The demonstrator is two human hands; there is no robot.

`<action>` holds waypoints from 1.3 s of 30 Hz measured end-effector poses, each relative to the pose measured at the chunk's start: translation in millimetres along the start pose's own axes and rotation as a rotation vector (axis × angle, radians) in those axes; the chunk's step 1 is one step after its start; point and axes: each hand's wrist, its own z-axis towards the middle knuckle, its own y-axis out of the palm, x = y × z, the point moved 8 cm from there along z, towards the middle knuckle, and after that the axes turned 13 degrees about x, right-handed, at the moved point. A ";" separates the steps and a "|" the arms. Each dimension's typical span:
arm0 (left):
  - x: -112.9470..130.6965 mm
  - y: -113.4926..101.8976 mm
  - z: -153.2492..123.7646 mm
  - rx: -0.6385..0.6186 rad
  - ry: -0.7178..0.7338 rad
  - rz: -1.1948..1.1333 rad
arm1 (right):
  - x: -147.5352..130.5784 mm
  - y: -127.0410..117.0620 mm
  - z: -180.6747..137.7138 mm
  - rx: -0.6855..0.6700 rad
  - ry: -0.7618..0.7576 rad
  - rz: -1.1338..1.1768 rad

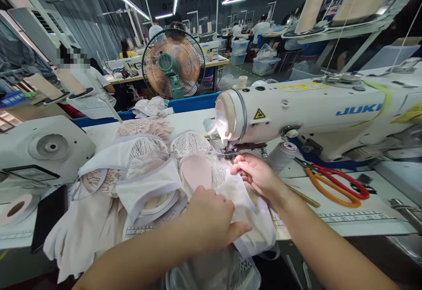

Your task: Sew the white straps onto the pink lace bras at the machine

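A white lace bra (198,173) lies under the lit head of the sewing machine (270,109), its cup turned up. My left hand (211,215) rests on this bra, fingers bent over the fabric and thumb stretched out to the side. Close to the needle area, my right hand (252,171) is closed in a pinch beside a thin pale strand; what sits between its fingertips is too small to make out. White fabric (253,224) hangs below the right wrist over the table edge. More white and beige bras (145,153) are heaped to the left.
Orange-and-red-handled scissors (332,186) and a grey thread cone (281,156) lie right of my right hand. At left are a tape roll (18,211), a dark phone-like slab (49,217) and another white machine (49,149). A fan (173,63) stands behind; people sit farther back.
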 end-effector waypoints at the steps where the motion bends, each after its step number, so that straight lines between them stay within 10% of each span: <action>1: -2.8 -0.3 -2.7 0.005 -0.078 -0.039 | -2.4 3.8 -4.8 -0.008 -0.019 -0.012; 10: -24.6 18.5 -36.3 0.545 -0.686 -0.283 | -48.8 25.7 -62.9 0.150 -0.524 -0.456; 20: -29.4 21.6 -47.9 0.613 -0.665 -0.673 | -66.3 49.4 -81.2 0.022 -0.601 -0.949; 25: -63.3 -0.5 -62.3 0.516 -0.724 -1.325 | -78.2 55.0 -85.2 -0.189 -0.553 -1.041; 31: -76.7 -35.3 -33.7 0.063 -0.472 -1.094 | -80.5 57.1 -67.3 -0.334 -0.422 -0.929; 39: -100.3 14.3 24.2 0.048 -0.457 -1.135 | -30.1 43.1 -14.8 -0.316 -0.320 -0.625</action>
